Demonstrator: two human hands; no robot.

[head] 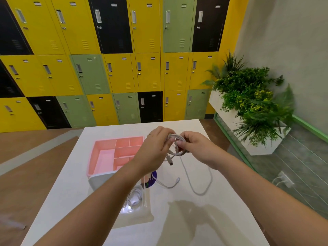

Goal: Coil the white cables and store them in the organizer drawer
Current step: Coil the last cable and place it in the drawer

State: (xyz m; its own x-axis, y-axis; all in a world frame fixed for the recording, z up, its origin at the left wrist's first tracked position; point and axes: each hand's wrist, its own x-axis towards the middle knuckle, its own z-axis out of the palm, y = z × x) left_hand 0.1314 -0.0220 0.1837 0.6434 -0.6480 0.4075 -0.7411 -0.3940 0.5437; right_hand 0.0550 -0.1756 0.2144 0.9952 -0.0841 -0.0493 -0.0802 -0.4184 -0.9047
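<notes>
Both hands, left hand (156, 146) and right hand (197, 148), hold a partly coiled white cable (177, 148) above the white surface (177, 219), beside the pink organizer drawer (106, 155).

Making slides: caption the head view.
Left hand and right hand coil a white cable beside the pink organizer drawer.

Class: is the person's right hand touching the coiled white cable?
Touching. The head view shows the right hand pinching the coiled white cable, which the left hand also grips.

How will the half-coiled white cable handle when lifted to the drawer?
Probably floppy: the white cable sags in loose curves down to the table. Likely light: left hand and right hand hold its coil with fingers only.
</notes>
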